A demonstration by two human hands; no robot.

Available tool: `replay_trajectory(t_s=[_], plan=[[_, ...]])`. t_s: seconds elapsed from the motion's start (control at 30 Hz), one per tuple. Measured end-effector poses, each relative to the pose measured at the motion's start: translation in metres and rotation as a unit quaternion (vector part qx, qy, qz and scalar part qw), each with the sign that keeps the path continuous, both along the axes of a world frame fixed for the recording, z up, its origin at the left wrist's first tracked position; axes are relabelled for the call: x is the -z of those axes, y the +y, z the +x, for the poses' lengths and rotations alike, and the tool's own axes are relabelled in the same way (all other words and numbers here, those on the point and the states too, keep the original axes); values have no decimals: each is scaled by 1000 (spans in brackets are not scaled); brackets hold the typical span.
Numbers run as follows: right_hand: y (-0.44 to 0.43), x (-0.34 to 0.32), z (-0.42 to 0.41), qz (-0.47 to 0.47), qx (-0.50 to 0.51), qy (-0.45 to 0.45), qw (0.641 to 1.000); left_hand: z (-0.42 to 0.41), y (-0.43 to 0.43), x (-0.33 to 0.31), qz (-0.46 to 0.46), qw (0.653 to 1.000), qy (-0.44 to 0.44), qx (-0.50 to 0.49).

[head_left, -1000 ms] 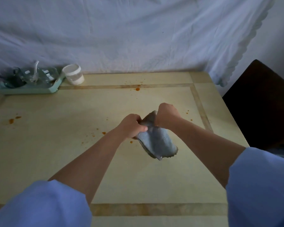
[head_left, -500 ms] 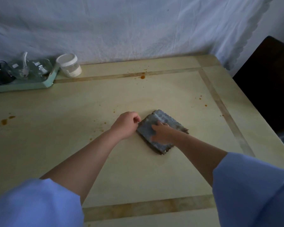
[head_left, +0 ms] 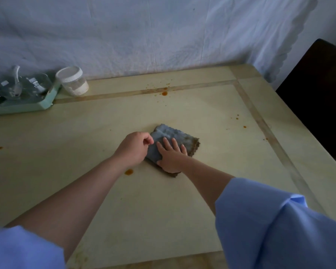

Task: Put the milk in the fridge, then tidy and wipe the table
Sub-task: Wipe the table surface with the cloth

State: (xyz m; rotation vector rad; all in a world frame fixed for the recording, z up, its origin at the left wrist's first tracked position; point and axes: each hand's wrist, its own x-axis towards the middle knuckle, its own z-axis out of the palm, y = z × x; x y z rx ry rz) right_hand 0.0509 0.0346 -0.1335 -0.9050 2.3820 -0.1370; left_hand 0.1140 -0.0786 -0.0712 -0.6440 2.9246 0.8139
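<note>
Grey cloth [head_left: 172, 133] lies mid-table [head_left: 182, 210], right hand [head_left: 171, 158] pressing flat on it, left hand [head_left: 133, 150] pinching its edge; no milk visible, orange stains [head_left: 164, 93] remain, so wiping looks barely begun.

The cloth [head_left: 173, 135] lay near the middle of the tabletop [head_left: 202, 191]; the right grip [head_left: 171, 156] rested flat on it, the left grip [head_left: 133, 150] pinched its left edge. At the far left stood a tray [head_left: 17, 110] carrying glassware [head_left: 35, 86], a jar [head_left: 73, 82] just beside its right end. A sheet [head_left: 144, 35] hung behind.
</note>
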Motion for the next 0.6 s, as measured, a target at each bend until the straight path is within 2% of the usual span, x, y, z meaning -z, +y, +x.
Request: replay_trajectory(t_s=[0.27,0.43,0.6], plan=[[74,2,-40,12,102,8,995,-55,75,12,-9,993,-18,119],[142,3,-61,23,219,-4,975,-86,109,17,-31,983,-43,174],[172,2,-88,29,251,-9,968,-111,123,21,-39,979,-53,195]])
